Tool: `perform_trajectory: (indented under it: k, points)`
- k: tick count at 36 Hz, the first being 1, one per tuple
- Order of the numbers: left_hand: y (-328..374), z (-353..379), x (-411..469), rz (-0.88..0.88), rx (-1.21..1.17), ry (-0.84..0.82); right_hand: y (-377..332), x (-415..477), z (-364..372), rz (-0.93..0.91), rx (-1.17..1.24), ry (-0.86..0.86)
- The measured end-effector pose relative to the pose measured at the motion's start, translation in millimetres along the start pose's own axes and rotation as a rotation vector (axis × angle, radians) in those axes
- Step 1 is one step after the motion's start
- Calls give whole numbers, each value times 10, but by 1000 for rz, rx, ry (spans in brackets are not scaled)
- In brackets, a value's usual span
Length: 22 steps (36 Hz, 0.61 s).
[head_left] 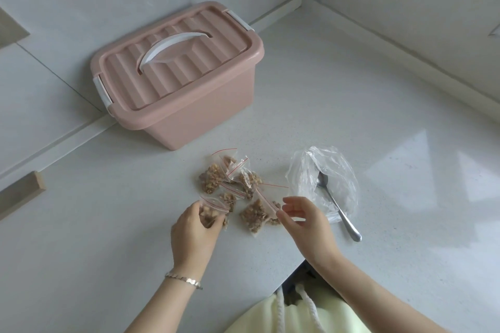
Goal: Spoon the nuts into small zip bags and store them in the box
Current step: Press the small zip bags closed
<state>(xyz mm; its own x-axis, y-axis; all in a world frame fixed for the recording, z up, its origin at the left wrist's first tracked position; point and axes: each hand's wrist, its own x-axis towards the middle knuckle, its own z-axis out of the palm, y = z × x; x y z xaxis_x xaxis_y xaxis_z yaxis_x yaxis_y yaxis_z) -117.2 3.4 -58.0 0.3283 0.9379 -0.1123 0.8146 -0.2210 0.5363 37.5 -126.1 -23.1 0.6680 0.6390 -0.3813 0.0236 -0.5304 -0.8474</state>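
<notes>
Several small zip bags of nuts [232, 178] with red seal lines lie in a loose pile on the white counter. My left hand [193, 232] grips one filled zip bag [212, 211] at the pile's near left. My right hand [303, 220] hovers with relaxed fingers beside another filled bag [258, 215], its fingertips at that bag's right edge. A metal spoon [336, 207] rests with its bowl inside a crumpled clear plastic bag [322, 178] to the right. The pink storage box [178, 73] stands behind, its ribbed lid on and its white handle flat.
The box sits against the back wall. A low ledge runs along the right wall [405, 62]. The counter's front edge [295, 270] cuts in below my right wrist. A wooden handle [21, 192] shows at the left.
</notes>
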Motion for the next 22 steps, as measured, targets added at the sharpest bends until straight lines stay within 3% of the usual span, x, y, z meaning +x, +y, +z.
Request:
perform_trajectory:
  k: [9, 13, 17, 22]
  points:
    - [686, -256, -359, 217, -317, -99, -423, -221, -57, -98, 203, -196]
    - [890, -328, -374, 350, -365, -93, -535, -273, -142, -198, 257, -84]
    - [987, -426, -329, 480, -491, -245, -621, -292, -292, -235, 373, -40]
    - [1094, -515, -303, 320, -953, -428, -687, -297, -459, -296, 367, -98]
